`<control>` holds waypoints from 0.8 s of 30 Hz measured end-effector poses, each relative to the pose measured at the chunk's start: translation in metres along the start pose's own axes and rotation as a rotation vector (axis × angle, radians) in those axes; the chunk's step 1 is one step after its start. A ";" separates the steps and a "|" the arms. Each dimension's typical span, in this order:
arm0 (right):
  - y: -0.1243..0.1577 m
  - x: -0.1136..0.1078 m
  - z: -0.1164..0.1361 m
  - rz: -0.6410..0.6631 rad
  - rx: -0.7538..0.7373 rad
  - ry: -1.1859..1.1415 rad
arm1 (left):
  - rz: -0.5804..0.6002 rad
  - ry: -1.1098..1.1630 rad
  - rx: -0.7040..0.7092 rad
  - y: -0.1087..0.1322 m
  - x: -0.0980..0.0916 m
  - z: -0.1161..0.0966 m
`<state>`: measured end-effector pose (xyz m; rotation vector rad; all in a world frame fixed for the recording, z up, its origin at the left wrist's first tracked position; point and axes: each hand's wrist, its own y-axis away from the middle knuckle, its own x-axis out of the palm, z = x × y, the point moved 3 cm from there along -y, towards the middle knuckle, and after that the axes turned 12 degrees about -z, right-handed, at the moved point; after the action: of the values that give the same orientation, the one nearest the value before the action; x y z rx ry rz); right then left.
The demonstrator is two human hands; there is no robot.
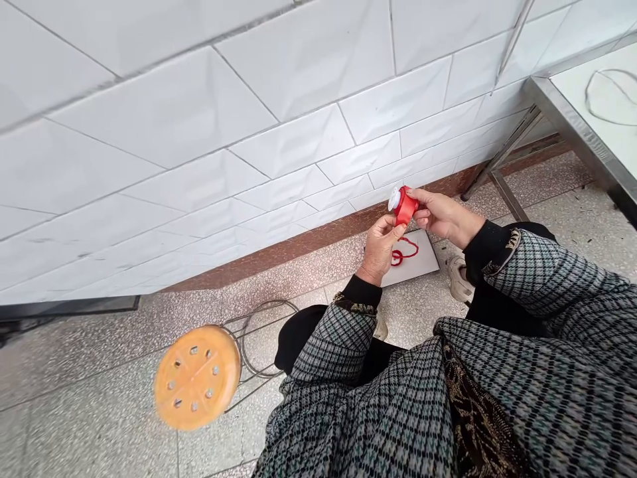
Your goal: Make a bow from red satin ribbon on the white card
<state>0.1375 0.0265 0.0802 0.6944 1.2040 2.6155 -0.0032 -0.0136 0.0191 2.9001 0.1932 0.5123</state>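
Note:
Between my two hands is a small roll of red ribbon (406, 208) with a round white end (394, 198), raised above the floor near the wall. My left hand (379, 247) pinches the lower side of the ribbon between thumb and fingers. From the right, my right hand (444, 216) has its fingers closed on the upper edge of the roll. Under the hands, a white board (418, 271) lies on the floor. On it rests a looped red cord (411, 248), partly hidden behind my left hand.
A round orange stool (196, 378) with holes in its seat and wire legs stands to the left. White tiles (279, 146) cover the wall ahead. At the right is a metal-framed table (572, 126) with a pale cord (592, 106) on top.

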 end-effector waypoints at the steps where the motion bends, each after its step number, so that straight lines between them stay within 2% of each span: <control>1: 0.001 0.002 0.001 0.004 -0.002 0.008 | 0.002 0.019 0.013 0.000 0.001 -0.003; 5: 0.003 0.006 0.003 -0.001 0.005 0.021 | -0.029 0.091 0.018 -0.002 0.005 -0.012; 12: -0.003 0.009 0.002 -0.022 0.027 -0.014 | -0.026 0.086 -0.152 -0.003 0.001 -0.011; 16: -0.005 0.011 -0.001 -0.021 0.043 -0.015 | -0.008 0.002 -0.095 -0.001 -0.003 -0.016; 20: -0.005 0.012 -0.004 -0.020 0.041 -0.014 | 0.002 0.054 -0.011 0.000 -0.002 -0.023; 24: -0.006 0.010 -0.006 -0.018 0.049 -0.033 | -0.032 0.104 -0.092 0.000 -0.002 -0.017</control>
<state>0.1253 0.0298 0.0761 0.7292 1.2627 2.5583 -0.0110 -0.0112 0.0339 2.7790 0.2244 0.6501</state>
